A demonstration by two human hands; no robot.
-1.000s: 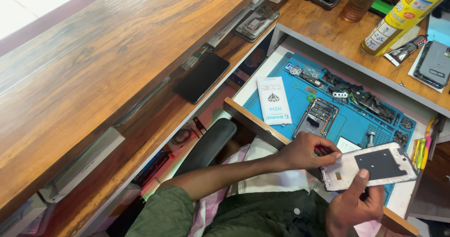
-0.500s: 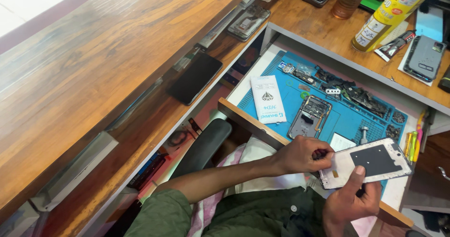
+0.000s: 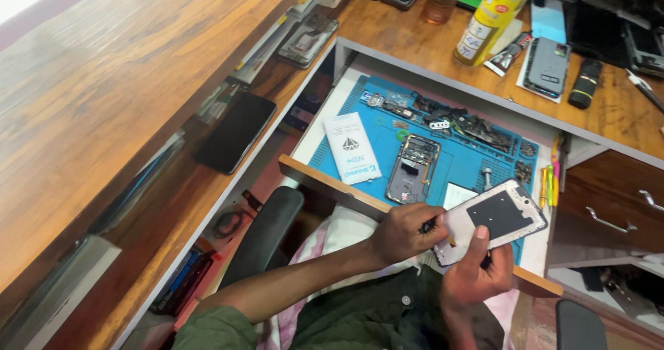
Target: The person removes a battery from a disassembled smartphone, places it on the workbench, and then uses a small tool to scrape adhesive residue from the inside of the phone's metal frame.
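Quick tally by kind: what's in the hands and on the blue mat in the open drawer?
White phone back cover, held in both hands: 1
Opened phone body on the blue mat: 1
White packet: 1
Small metal stand: 1
Loose small parts along the mat's far edge: too many to count
Total counted: 4

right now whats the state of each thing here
white phone cover: held up, inner side showing
left hand: pinching a small dark tool at the cover's edge
right hand: gripping the cover from below
opened phone: lying flat, back off
drawer: pulled out
black phone: flat, screen dark
yellow can: upright
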